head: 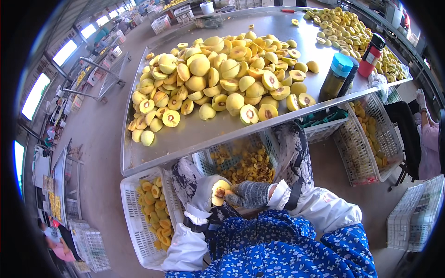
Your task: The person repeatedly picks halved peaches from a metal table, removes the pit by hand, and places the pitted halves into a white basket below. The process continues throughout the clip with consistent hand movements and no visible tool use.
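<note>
My left hand [203,193], in a pale grey glove, holds a yellow peach half [219,193] with its cut face up and the brown stone cavity showing. My right hand [252,194], in a grey knitted glove, is curled against the near side of that half, the thumb at the cavity. Whether a tool sits inside the right fist is hidden. Both hands are above my lap, over the near edge of a crate [274,146] of stones and peach scraps [252,165]. On the metal table [194,137] before me lies a heap of cut peaches [208,78].
A white plastic crate [130,212] of pitted peach halves [156,212] stands at my left. Drink bottles [335,76] and another peach pile [347,27] are on the table's right. More crates [358,153] and a seated person [429,146] are to the right.
</note>
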### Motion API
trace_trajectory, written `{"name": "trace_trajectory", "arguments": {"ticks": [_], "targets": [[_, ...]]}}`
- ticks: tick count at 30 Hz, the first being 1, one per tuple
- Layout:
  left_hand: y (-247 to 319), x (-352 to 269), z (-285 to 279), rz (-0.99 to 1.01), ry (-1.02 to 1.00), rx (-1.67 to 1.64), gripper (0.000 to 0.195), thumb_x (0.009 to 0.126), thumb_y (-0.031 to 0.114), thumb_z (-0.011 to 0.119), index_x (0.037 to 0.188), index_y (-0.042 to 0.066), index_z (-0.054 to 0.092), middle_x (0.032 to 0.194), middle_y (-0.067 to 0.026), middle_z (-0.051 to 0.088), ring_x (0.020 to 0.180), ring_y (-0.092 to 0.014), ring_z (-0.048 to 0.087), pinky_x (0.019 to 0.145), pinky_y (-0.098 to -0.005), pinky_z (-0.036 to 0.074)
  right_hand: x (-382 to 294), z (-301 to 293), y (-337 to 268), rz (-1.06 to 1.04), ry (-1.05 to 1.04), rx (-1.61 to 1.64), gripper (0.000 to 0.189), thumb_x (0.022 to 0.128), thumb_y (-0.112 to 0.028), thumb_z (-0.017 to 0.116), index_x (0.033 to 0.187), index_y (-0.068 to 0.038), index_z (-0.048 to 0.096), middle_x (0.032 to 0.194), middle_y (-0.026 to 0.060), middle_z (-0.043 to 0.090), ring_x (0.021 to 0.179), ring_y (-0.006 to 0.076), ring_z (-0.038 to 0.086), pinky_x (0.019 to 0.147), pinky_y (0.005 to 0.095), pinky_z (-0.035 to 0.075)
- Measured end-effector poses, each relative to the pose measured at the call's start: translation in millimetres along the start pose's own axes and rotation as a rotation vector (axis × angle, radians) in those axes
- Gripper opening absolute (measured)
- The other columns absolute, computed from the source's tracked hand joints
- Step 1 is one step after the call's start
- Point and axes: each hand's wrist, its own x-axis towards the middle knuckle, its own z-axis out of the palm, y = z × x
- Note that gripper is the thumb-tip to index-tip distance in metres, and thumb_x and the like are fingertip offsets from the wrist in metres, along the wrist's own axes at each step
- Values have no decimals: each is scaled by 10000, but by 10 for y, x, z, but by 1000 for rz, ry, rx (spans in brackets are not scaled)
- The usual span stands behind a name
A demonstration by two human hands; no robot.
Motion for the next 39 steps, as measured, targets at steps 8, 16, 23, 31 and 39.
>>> {"name": "trace_trajectory", "arguments": {"ticks": [8,16,23,31,39], "targets": [[-71,-41,149,-241,352,-178,250,946,180,467,983,5,642,955,-107,654,895,-170,627,770,-278,491,5,134,-10,241,-56,839,534,919,-602,487,862,-85,608,573,24,524,406,149,469,389,288,373],[60,-110,379,-459,638,-798,207,884,163,562,916,5,691,832,-62,681,694,-113,615,614,-272,501,-89,-5,-316,485,-207,907,590,906,-671,437,725,-121,548,509,-42,436,352,88,405,307,233,300],[281,-122,82,-226,65,-496,207,872,179,590,957,17,685,854,-83,703,774,-138,651,712,-279,515,-269,-334,-382,447,-431,729,533,912,-647,460,749,-147,546,513,-47,450,357,88,430,306,245,320],[408,-299,29,-197,-191,-327,199,819,109,573,946,16,695,837,-91,705,754,-142,657,678,-283,507,-430,142,-81,215,-351,556,471,986,-518,408,857,-91,559,560,18,511,391,133,489,345,271,392],[425,-200,144,-179,289,-1320,460,934,354,458,1022,-65,628,902,-208,658,742,-263,660,691,-333,554,-355,353,-348,225,-342,1312,556,924,-632,445,964,-95,583,485,8,459,338,93,421,307,231,335]]}}
